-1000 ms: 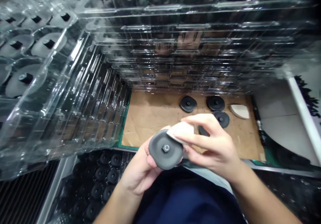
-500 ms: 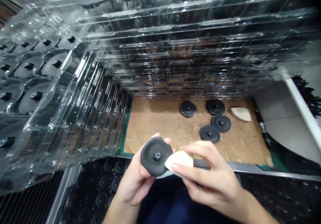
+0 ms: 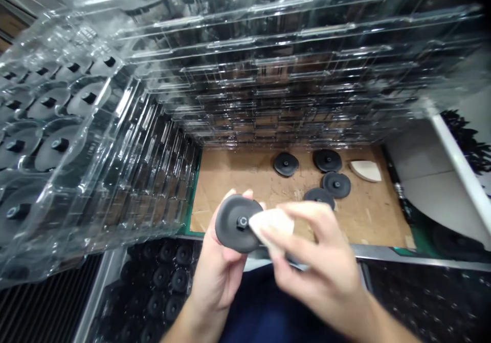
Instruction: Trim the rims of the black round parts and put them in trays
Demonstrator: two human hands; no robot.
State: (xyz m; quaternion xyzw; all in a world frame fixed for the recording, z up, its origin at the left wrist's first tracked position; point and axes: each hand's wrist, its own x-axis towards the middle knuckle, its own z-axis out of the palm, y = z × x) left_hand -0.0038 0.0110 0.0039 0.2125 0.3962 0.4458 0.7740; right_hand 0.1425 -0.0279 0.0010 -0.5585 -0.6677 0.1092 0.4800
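Observation:
My left hand [image 3: 219, 266] grips a black rounded disc-shaped part [image 3: 232, 225] by its edge, its face with the short central stem turned up towards me. Fingers of my right hand [image 3: 318, 251] pinch a white wedge-shaped pad [image 3: 274, 225], perhaps sponge or felt. The pad's pointed end lies over the disc's right side, close to the stem; whether it presses on the surface I cannot tell. My right hand is slightly blurred. Beyond my hands, several similar black discs lie on a cardboard sheet [image 3: 230, 179], among them one disc [image 3: 286, 164] set apart from the others.
Tall stacks of clear plastic trays [image 3: 245, 77] rise behind the cardboard and at the left, where the top tray [image 3: 76, 123] holds black discs. Another white wedge pad [image 3: 365, 170] lies at the cardboard's right. Below left, more discs sit in a dark tray [image 3: 157, 281].
The disc and both hands have moved slightly up in view. My right hand has brought the white pad further over the disc, nearer the stem, and turned it a little.

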